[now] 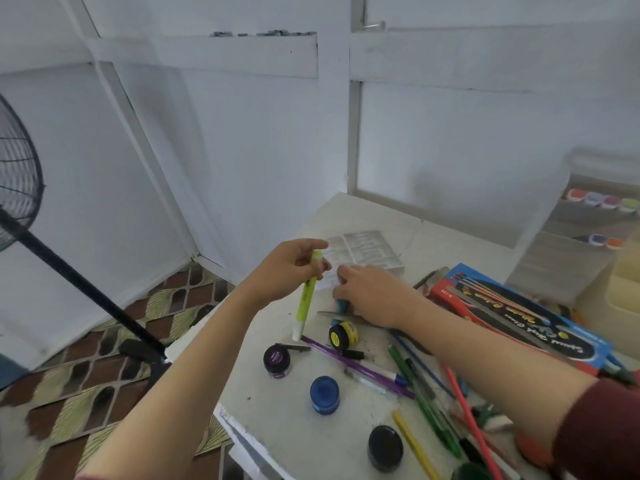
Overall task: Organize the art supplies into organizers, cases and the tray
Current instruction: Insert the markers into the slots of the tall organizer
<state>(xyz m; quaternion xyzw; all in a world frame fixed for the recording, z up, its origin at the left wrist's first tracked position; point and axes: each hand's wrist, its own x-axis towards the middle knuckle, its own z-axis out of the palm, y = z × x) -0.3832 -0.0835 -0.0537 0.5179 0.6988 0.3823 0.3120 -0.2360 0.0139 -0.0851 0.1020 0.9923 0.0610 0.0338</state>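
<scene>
My left hand (291,268) holds a yellow-green highlighter (306,296) by its top end, so it hangs nearly upright above the white table (277,427). My right hand (367,292) rests low on the table beside it, fingers closed around a small teal-blue object (341,305) that is mostly hidden. Behind both hands lies a white compartment tray (367,249). Paint pots stand in front: yellow (343,336), purple (277,360), blue (324,394) and black (385,447). Loose pens and pencils (426,403) lie scattered to the right.
A blue and red brush box (519,317) lies at the right. A clear drawer organizer (595,230) with small colour pots stands at the far right. A black standing fan (20,188) is on the patterned floor at the left. The table's left edge runs close to my left forearm.
</scene>
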